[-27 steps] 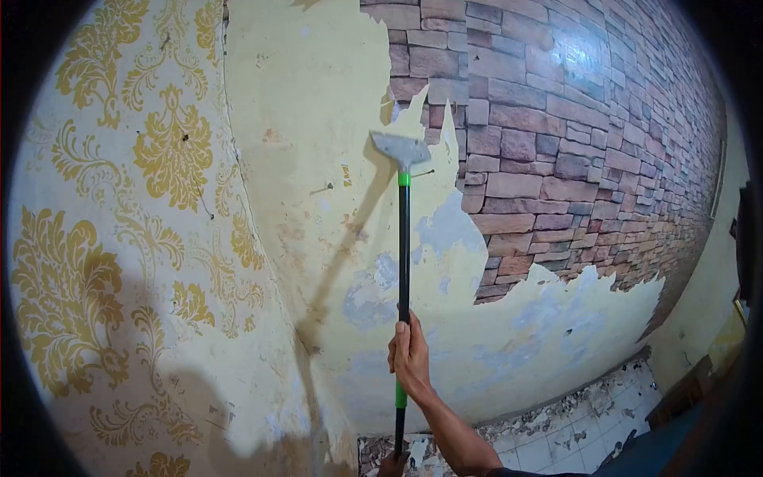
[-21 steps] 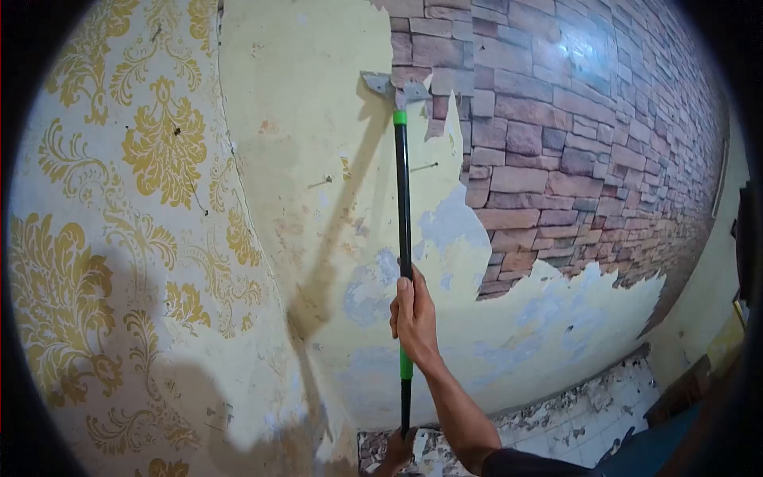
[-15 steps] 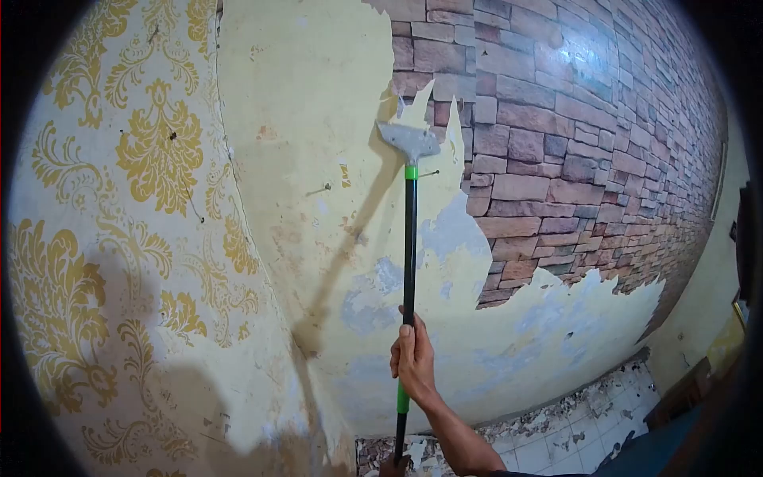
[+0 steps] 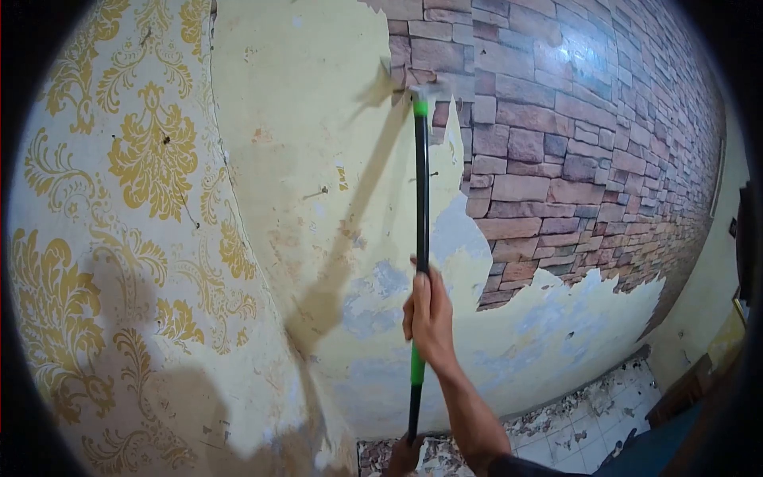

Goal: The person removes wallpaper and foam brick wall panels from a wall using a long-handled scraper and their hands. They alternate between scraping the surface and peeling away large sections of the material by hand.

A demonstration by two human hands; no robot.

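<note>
My right hand [image 4: 431, 322] is closed round the black and green pole of a long-handled scraper [image 4: 422, 183]. Lower down, at the bottom edge of the view, my left hand [image 4: 404, 456] is partly visible, wrapped round the pole's lower end. The scraper's grey head [image 4: 429, 89] is up at the torn edge of the stone-pattern wallpaper [image 4: 540, 143]. It is blurred, and a small torn bit of paper shows by it. Pale yellow wall [image 4: 302, 103] with bluish patches lies bare left of and below the torn edge.
Gold-patterned wallpaper [image 4: 155, 151] covers the wall at left, with dark shadows over it. Nails stick out of the yellow wall. Paper scraps litter the white tiled floor [image 4: 568, 441] at lower right. Brown wooden furniture [image 4: 679, 391] stands at the far right.
The scraper head has moved up the wall, from the yellow area to the stone-pattern paper. Both hands have risen with the pole, and the right hand is slightly farther right.
</note>
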